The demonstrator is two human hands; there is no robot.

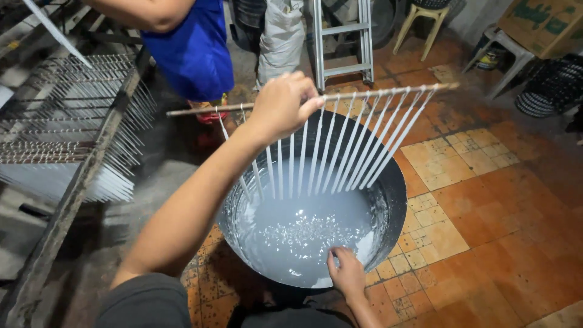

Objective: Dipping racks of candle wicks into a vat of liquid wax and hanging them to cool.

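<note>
My left hand is clamped around a thin wooden rod held level above a wide dark vat of pale, milky liquid wax; from the rod hangs a row of slim white tapers, their lower ends gathered inward and hovering just over the surface. My right hand sits at the vat's 6 o'clock rim, fingers curled onto the edge, closed on nothing else that I can make out. At 9 o'clock from the vat stands a long drying rack crowded with rows of more white tapers on rods. At 12 o'clock, beyond the rod, a person in a blue shirt stands close, and past them are a metal stepladder and a white sack. Toward 2 o'clock, plastic stools sit on the worn orange tiled floor. As I judge it, doing this well calls for keeping the rod horizontal so every taper meets the wax to the same depth, lowering and lifting straight and unhurried, keeping the strands from sticking together, and letting drips fall back inside the vat rather than on the tiles
</note>
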